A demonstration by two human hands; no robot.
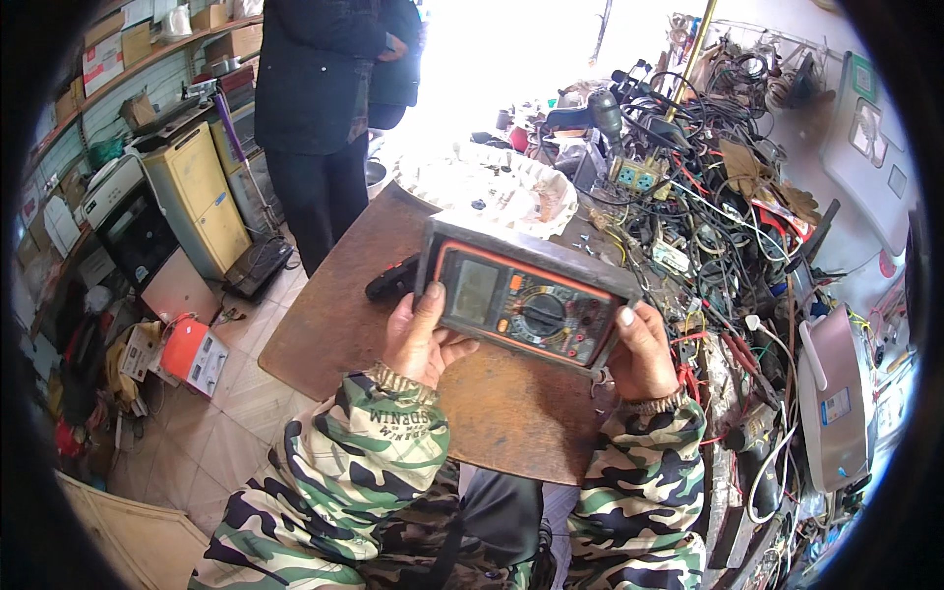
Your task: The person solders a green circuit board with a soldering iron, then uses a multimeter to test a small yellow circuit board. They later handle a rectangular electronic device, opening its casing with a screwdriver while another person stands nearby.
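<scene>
Left hand (pixel 423 339): closed on the meter (pixel 526 305)'s left end.
Right hand (pixel 644 356): closed on its right end.
Meter: held over the table (pixel 329 300), toward its right edge; frame (pixel 536 243) best gripped, dial (pixel 543 313) left untouched.
Cables (pixel 688 211): heaped along that edge.

The head camera looks down and forward from the wearer's head, over the forearms (pixel 369 447) entering at the lower edge. The left hand (pixel 421 339) and right hand (pixel 644 354) are near it, above the tabletop (pixel 521 418); its wide fisheye reaches from shelves (pixel 108 90) at left to tangled cables (pixel 693 211) at right.
</scene>
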